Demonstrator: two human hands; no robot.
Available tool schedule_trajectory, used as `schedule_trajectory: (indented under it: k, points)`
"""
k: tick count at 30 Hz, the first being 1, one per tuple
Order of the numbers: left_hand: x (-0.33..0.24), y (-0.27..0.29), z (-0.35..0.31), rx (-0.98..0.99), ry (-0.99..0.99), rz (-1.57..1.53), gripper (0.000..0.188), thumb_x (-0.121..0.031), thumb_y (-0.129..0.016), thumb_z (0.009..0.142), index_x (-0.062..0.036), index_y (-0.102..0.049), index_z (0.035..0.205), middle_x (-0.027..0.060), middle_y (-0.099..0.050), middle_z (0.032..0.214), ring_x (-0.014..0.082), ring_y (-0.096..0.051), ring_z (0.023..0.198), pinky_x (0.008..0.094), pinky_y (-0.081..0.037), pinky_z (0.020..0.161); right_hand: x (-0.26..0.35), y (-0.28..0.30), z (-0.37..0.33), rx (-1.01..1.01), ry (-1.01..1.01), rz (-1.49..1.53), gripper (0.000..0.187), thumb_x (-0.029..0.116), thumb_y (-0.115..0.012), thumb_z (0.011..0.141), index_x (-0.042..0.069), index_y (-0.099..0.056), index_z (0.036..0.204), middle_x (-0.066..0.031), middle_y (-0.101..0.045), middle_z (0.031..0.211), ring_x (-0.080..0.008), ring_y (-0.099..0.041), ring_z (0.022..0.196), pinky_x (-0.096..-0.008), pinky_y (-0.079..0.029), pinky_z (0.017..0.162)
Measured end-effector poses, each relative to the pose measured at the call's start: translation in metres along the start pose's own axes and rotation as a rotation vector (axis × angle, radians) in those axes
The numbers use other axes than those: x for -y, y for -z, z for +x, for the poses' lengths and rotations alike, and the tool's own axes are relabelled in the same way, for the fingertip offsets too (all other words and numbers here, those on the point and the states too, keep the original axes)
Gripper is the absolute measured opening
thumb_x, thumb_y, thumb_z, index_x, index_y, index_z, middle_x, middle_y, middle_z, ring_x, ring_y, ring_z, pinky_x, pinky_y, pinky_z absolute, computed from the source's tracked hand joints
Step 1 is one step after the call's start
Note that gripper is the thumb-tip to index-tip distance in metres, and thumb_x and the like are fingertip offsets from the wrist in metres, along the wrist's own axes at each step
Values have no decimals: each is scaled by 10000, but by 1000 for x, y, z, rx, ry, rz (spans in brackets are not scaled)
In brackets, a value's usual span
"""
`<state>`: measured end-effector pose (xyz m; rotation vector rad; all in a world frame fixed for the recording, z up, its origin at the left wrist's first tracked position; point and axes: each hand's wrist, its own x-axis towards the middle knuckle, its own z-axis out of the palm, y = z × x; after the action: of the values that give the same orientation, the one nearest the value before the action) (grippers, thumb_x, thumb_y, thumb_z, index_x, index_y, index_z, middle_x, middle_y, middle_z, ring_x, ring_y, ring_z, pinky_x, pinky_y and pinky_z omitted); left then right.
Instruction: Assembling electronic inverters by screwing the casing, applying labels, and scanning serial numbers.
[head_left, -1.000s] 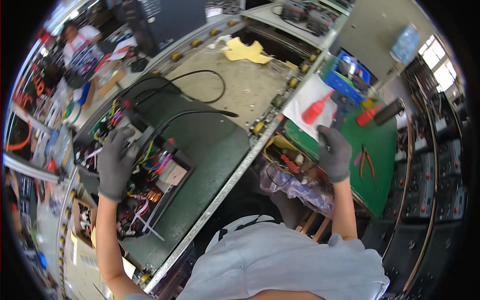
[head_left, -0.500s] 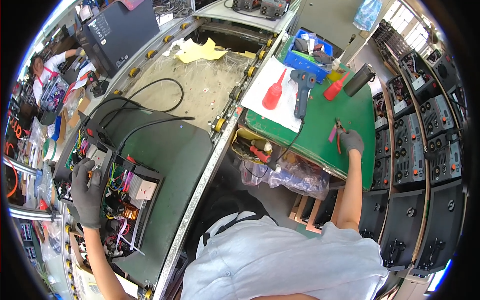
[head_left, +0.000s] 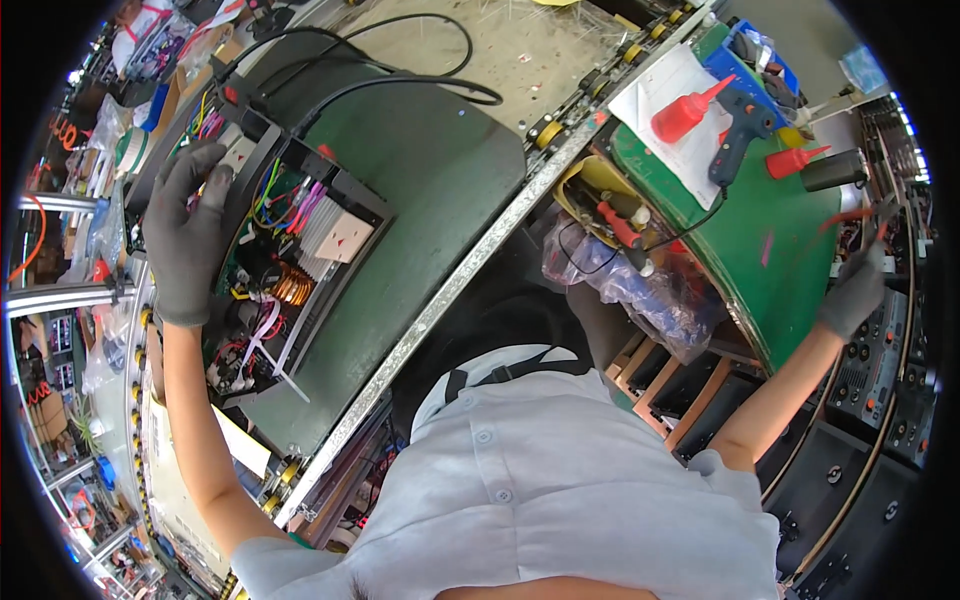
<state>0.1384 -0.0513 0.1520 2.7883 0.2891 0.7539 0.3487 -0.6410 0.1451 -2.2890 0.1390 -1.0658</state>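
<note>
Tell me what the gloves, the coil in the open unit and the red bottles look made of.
Gloves: grey knit fabric, matte, hugging the hands.
Coil: probably copper wire, shiny orange windings.
Red bottles: likely soft plastic, smooth, slightly glossy, with cone nozzles.

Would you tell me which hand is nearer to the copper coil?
Left. The left hand rests on the open electronics chassis beside the copper coil; the right hand is far off, holding red-handled pliers.

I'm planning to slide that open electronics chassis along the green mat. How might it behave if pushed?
The open electronics chassis probably moves stiffly as one metal frame. Its copper coil suggests some weight. Loose coloured wires could snag, so push the frame where the left hand rests.
</note>
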Motion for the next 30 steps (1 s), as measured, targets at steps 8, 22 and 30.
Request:
schedule_trajectory:
  k: [8,22,30]
  points:
    - [-49,31,1,-1,94,-670,492,-351,-527,923,14,-501,1252,113,-588,1166,186,-570,1056,305,-436,913,251,-88,-104,741,435,804,411,98,-621,828,18,-546,1225,-52,-640,1053,-146,-602,842,-288,-484,733]
    - [22,98,-48,-490,351,-547,492,-349,-506,934,33,-486,1245,107,-615,1105,177,-593,985,294,-459,862,501,-138,-214,1093,1483,1178,523,234,-659,805,-21,-421,1194,-147,-617,908,-216,-612,692,-324,-503,611]
    - [142,86,-33,17,493,461,319,-145,-610,810,-154,-573,1127,98,-622,974,285,-628,868,384,-503,717,545,-238,-177,631,1647,694,510,385,-709,724,121,-557,1133,-98,-580,933,-285,-585,871,-380,-464,787]
